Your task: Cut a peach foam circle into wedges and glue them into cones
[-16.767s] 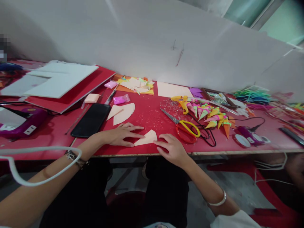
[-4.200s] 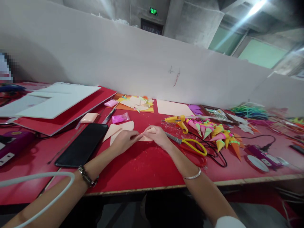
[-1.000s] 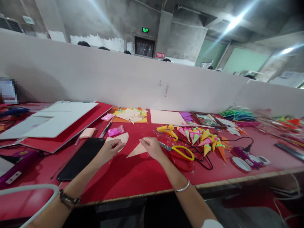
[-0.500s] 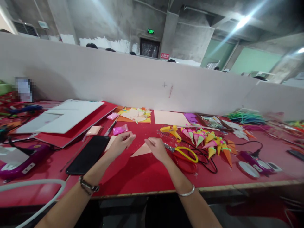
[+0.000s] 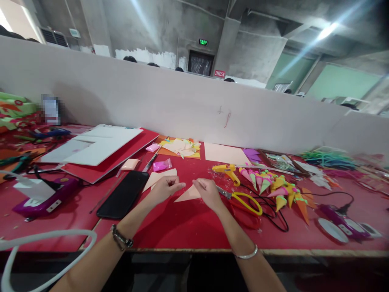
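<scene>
My left hand (image 5: 164, 190) is closed above the red table, thumb and fingers pinched together; anything between them is too small to see. Facing it, my right hand (image 5: 209, 194) is also closed, with its fingertips pinched. A peach paper triangle (image 5: 187, 195) shows beside and partly behind the right hand; I cannot tell whether the fingers touch it. Another peach paper piece (image 5: 158, 176) lies behind the left hand. Scissors with yellow handles (image 5: 247, 201) lie just right of my right hand, and a yellow glue gun (image 5: 228, 172) rests beyond them.
Pink, yellow and orange paper cones (image 5: 279, 192) are heaped on the right. A black phone (image 5: 124, 195) lies left of my hands, near white boards (image 5: 103, 144). Paper scraps (image 5: 181, 147) sit at the back, before a white partition (image 5: 170, 101). Purple power strips (image 5: 57, 196) and cables flank the workspace.
The whole view has shifted, so things on the table appear farther right. My left thumb now points out more toward the right hand. The right hand stays pinched beside the paper triangle.
</scene>
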`<state>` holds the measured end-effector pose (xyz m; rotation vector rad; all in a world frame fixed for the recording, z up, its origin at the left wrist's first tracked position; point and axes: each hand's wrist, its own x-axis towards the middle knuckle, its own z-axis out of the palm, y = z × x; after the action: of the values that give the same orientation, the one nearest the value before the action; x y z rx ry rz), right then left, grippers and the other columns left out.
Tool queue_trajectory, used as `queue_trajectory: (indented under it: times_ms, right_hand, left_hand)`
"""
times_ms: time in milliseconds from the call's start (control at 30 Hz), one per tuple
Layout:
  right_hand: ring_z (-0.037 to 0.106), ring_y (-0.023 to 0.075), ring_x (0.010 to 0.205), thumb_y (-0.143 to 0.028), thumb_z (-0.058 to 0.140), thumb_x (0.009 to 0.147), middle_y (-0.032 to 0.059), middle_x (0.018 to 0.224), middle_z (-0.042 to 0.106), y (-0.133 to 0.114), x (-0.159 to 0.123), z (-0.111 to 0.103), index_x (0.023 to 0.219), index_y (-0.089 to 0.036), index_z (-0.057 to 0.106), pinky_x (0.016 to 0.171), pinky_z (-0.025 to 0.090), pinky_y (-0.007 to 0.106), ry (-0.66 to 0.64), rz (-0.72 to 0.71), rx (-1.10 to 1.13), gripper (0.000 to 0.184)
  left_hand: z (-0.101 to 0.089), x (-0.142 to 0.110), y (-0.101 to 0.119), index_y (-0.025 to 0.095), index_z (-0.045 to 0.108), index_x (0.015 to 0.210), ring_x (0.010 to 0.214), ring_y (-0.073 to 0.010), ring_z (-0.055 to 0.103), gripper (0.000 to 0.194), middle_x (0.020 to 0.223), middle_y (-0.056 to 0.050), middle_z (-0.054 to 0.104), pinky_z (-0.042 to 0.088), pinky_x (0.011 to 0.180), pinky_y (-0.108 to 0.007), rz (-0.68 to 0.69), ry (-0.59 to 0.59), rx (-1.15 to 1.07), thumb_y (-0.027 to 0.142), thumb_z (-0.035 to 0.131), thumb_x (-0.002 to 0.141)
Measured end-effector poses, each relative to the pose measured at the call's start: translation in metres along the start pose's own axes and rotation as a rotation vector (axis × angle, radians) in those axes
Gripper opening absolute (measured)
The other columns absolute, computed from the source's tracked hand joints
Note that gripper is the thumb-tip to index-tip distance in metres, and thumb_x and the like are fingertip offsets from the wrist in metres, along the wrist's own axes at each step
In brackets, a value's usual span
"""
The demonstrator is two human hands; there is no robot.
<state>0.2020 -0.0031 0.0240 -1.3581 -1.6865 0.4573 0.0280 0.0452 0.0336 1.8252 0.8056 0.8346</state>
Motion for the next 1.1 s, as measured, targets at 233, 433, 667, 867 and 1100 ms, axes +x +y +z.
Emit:
queue_trajectory:
  times_ms: [233,433,667,867,1100]
  right_hand:
    - [0.023,0.0069,0.047,-0.036,0.039,0.083,-0.0059,0.048,0.023,-0.006,-0.002,0.006,0.05,-0.018,0.023,0.047,0.017,0.024,-0.007,-0.029,-0.033,0.041]
    - [0.025,0.0071,0.047,-0.038,0.038,0.083,-0.0058,0.048,0.024,-0.01,-0.001,0.011,0.05,-0.018,0.024,0.048,0.017,0.023,-0.005,-0.015,-0.049,0.041]
    - [0.022,0.0069,0.047,-0.037,0.04,0.083,-0.006,0.049,0.02,-0.012,-0.001,0.007,0.051,-0.018,0.021,0.048,0.017,0.023,0.032,-0.006,-0.054,0.042]
    - [0.02,0.0068,0.048,-0.04,0.043,0.081,-0.0062,0.049,0.019,-0.017,-0.001,0.012,0.05,-0.018,0.022,0.047,0.017,0.023,0.067,-0.003,-0.069,0.044]
    - [0.05,0.0121,0.06,-0.034,0.04,0.083,0.0,0.066,0.058,-0.016,-0.015,-0.049,0.075,-0.018,0.058,0.056,0.034,0.022,-0.127,0.053,-0.189,0.025]
  left_hand:
    - [0.001,-0.004,-0.003,0.019,0.026,0.049,0.045,-0.0065,0.022,0.04,0.047,0.007,0.023,0.018,0.044,-0.022,0.008,-0.025,0.088,0.038,0.053,0.072]
    - [0.002,-0.009,0.002,0.019,0.024,0.049,0.046,-0.0075,0.022,0.042,0.048,0.007,0.021,0.02,0.045,-0.022,0.047,0.02,0.16,0.041,0.047,0.075]
    - [0.008,-0.011,0.004,0.017,0.052,0.08,0.064,-0.0123,0.046,0.021,0.073,0.0,0.054,0.035,0.058,-0.022,0.073,-0.003,0.18,0.037,0.045,0.078]
    - [0.021,-0.018,0.006,0.018,0.043,0.066,0.05,-0.0111,0.037,0.026,0.054,0.005,0.041,0.025,0.048,-0.023,0.027,-0.129,0.303,0.039,0.04,0.081]
    - [0.016,-0.018,0.006,0.019,0.034,0.063,0.055,-0.0109,0.034,0.029,0.059,0.005,0.034,0.025,0.051,-0.023,0.032,-0.134,0.241,0.04,0.036,0.082]
